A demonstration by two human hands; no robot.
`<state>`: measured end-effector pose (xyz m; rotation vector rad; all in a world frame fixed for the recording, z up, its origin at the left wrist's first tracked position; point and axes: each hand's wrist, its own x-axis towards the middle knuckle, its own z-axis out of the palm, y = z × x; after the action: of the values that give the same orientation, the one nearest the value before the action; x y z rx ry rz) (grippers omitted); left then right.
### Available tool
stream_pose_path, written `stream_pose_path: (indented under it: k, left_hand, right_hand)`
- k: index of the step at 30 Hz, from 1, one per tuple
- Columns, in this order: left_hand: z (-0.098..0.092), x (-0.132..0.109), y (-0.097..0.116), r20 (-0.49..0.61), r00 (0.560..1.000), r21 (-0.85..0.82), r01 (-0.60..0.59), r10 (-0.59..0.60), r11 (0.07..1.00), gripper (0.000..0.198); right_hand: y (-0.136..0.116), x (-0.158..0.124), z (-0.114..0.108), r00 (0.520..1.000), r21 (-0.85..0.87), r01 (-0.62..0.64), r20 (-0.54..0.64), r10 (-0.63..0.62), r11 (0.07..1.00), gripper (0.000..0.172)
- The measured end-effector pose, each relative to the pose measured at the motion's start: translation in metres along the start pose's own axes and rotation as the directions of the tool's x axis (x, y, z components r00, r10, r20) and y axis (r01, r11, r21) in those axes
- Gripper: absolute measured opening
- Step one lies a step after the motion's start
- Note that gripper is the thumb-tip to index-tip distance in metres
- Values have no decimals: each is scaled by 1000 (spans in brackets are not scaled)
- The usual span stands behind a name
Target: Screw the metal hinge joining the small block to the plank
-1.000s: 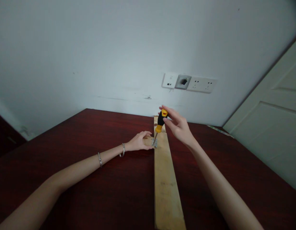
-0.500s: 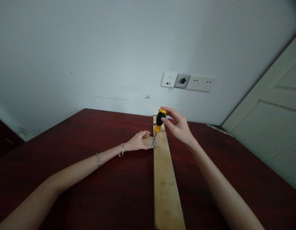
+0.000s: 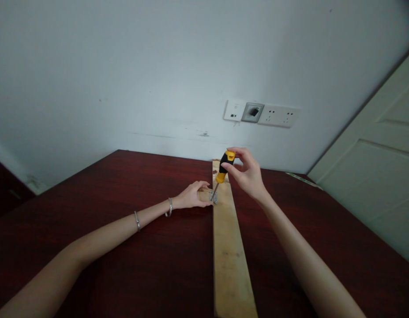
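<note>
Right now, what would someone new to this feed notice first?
The yellow-and-black screwdriver stands out, pinched in the right hand with its tip down on a small metal bracket. That bracket sits on the left edge of a long pale wooden plank running down the dark red table. The left hand steadies a small wood piece beside the plank.

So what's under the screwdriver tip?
A small metal bracket on the plank, beside a wood block under the left hand. Any screw is too small to see.
</note>
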<state>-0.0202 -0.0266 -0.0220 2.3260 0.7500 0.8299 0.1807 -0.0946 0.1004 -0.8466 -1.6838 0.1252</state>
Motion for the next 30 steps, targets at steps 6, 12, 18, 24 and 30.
stream_pose_path:
  k: [6,12,18,24,30]
  left_hand:
    - [0,0,1,-2,1000,-10,5,-5,1000,68]
    - [-1,0,1,-1,1000,1,-3,3,1000,68]
    - [-2,-1,4,0,1000,-13,5,-5,1000,67]
    - [0,0,1,8,1000,3,2,-2,1000,70]
    - [-1,0,2,9,1000,13,7,-7,1000,69]
  right_hand:
    - [-1,0,0,1000,0,-14,-6,14,1000,31]
    - [-2,-1,1,999,12,-30,-12,30,999,31]
    - [-2,-1,0,1000,2,-26,-16,26,1000,31]
    - [0,-2,1,999,37,-32,-14,32,999,30]
    - [-1,-2,1,999,9,-35,-18,35,999,32]
